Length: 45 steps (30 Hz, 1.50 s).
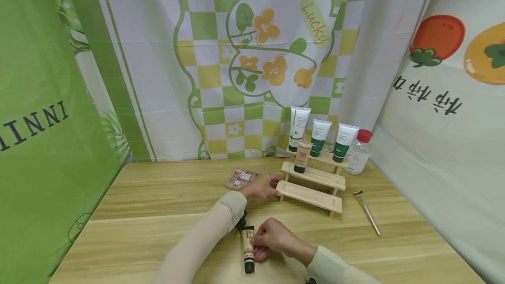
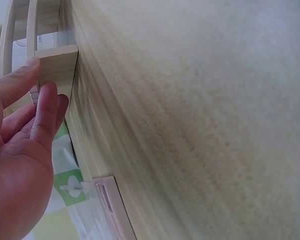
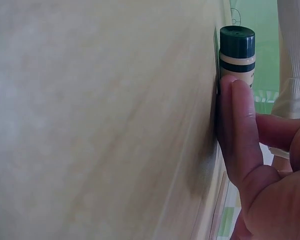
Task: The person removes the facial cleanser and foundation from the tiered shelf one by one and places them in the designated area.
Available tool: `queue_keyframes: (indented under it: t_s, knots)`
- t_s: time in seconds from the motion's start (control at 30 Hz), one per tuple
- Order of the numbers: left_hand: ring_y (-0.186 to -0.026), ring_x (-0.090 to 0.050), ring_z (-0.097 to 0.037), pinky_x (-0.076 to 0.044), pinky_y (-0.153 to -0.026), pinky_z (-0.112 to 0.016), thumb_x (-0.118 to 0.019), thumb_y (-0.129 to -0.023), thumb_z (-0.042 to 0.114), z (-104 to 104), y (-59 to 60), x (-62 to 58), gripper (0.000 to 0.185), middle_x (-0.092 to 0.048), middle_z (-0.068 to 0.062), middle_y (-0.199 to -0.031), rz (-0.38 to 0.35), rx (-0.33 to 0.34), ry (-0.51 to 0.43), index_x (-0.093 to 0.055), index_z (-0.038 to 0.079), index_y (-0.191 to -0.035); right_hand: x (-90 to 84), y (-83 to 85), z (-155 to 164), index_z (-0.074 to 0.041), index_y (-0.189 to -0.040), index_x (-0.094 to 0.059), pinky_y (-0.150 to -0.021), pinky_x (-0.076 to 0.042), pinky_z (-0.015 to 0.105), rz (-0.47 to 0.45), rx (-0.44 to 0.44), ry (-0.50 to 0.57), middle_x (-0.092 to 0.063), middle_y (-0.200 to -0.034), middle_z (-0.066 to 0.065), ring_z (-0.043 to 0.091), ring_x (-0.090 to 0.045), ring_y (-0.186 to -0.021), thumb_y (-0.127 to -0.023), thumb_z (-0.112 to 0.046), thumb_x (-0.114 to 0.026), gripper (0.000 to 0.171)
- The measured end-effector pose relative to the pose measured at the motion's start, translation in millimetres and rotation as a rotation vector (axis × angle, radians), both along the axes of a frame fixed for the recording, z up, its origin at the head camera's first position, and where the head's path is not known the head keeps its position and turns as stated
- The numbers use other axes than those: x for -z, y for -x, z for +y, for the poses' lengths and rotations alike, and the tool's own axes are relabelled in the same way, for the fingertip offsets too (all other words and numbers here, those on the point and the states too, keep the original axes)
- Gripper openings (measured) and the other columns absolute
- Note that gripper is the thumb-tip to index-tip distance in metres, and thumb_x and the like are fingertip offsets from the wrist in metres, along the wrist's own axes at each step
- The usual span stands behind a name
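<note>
At the left end of a three-tier wooden display stand point(image 1: 309, 195), my left hand point(image 1: 258, 187) pinches the lowest shelf. In the left wrist view the thumb lies on one face of that shelf point(image 2: 60, 62) and the fingers on the other. Nearer to me, a beige squeeze tube point(image 1: 248, 249) with a black cap lies on the table, cap towards me. My right hand point(image 1: 276, 240) holds it by its right side between thumb and fingers. The right wrist view shows the fingertips just behind the black cap point(image 3: 237, 44).
A makeup palette point(image 1: 240, 178) lies left of the stand. On the tiers stand a BB cream tube point(image 1: 302, 157) and three white-and-green tubes point(image 1: 345, 143). A clear bottle point(image 1: 358, 156) with a red cap stands behind right; a makeup brush point(image 1: 368, 214) lies right. A black object point(image 1: 241, 221) is partly behind my left sleeve.
</note>
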<state>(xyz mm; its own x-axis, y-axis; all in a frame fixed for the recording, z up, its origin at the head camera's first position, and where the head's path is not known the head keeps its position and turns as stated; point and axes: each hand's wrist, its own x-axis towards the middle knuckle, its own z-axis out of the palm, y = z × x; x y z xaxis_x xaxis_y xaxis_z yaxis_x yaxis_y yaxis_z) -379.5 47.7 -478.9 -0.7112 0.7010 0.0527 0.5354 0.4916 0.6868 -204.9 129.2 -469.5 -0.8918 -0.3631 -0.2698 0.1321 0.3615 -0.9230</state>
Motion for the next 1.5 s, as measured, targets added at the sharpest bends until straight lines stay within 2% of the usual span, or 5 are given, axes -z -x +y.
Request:
queue_keyframes:
  t_s: [1.07,1.17,1.3,1.4,1.5]
  knots:
    - [-0.108,-0.064,-0.020,-0.052,-0.087,-0.022,-0.075,-0.087,0.014,1,1.7,-3.4,0.056,-0.067,-0.011,-0.120,0.038,0.023,0.040,-0.054,0.004,-0.137,-7.5,6.3,10,0.000,-0.076,-0.068,-0.049,-0.056,0.031,0.111,0.039,-0.122,-0.068,-0.060,0.011,0.016,-0.066,-0.049,-0.086,-0.023,-0.075,0.026]
    - [-0.106,-0.065,-0.020,-0.052,-0.086,-0.021,-0.073,-0.088,0.011,1,1.7,-3.9,0.053,-0.067,-0.012,-0.120,0.047,0.047,0.027,-0.054,0.001,-0.136,-18.8,23.0,29,-0.001,-0.080,-0.067,-0.047,-0.054,0.028,0.333,0.142,-0.188,-0.067,-0.062,0.006,0.016,-0.064,-0.049,-0.089,-0.023,-0.072,0.024]
    - [-0.105,-0.065,-0.021,-0.052,-0.088,-0.021,-0.074,-0.087,0.010,2,2.1,-4.5,0.052,-0.067,-0.014,-0.120,0.061,0.065,0.022,-0.055,-0.001,-0.135,-37.8,52.8,70,-0.005,-0.087,-0.064,-0.053,-0.049,0.027,0.699,0.494,-0.298,-0.066,-0.072,0.006,0.016,-0.061,-0.060,-0.090,-0.018,-0.070,0.014]
    - [-0.105,-0.065,-0.021,-0.051,-0.089,-0.022,-0.076,-0.086,0.011,4,2.9,-4.6,0.054,-0.067,-0.014,-0.118,0.060,0.049,0.036,-0.055,-0.001,-0.134,-49.2,71.6,98,-0.002,-0.099,-0.061,-0.065,-0.049,0.034,0.764,0.695,-0.329,-0.066,-0.086,0.012,0.023,-0.062,-0.074,-0.091,-0.022,-0.069,0.023]
    - [-0.105,-0.065,-0.020,-0.051,-0.090,-0.023,-0.077,-0.085,0.012,5,3.6,-5.0,0.055,-0.068,-0.012,-0.117,0.059,0.033,0.057,-0.055,-0.001,-0.134,-55.0,86.0,116,0.002,-0.112,-0.056,-0.076,-0.048,0.041,0.719,0.732,-0.352,-0.062,-0.100,0.017,0.030,-0.060,-0.088,-0.092,-0.028,-0.068,0.038]
